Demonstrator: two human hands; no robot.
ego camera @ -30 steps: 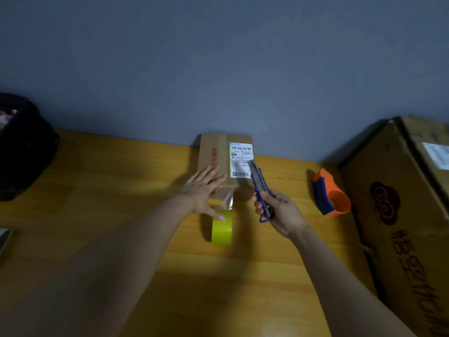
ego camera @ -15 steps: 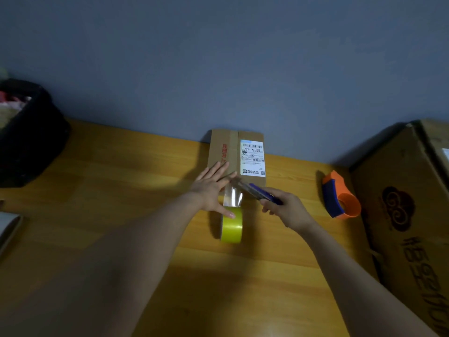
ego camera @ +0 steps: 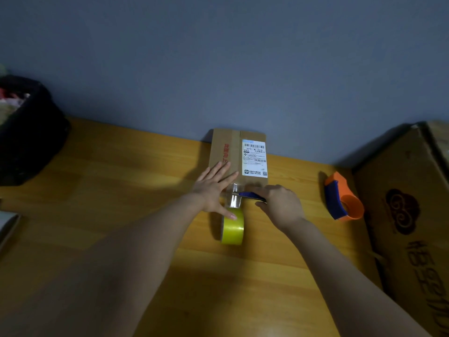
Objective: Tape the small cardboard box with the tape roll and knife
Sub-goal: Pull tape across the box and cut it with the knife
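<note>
The small cardboard box (ego camera: 227,148) with a white shipping label lies flat against the wall on the wooden table (ego camera: 121,190). My left hand (ego camera: 212,188) presses flat on the box's near left part, fingers spread, thumb touching the yellow tape roll (ego camera: 232,226). The roll stands on edge just in front of the box, and a clear strip of tape (ego camera: 233,198) runs from it up to the box. My right hand (ego camera: 279,203) grips the blue knife (ego camera: 250,195), held sideways with its tip at the tape strip.
An orange and blue tape dispenser (ego camera: 342,198) sits to the right. A large cardboard box (ego camera: 408,215) fills the right edge. A black bag (ego camera: 26,135) stands at the far left, and a pale object (ego camera: 7,224) pokes in at the left edge.
My right hand has swung the knife from pointing up over the label to lying sideways against the tape strip. My left hand stays on the box.
</note>
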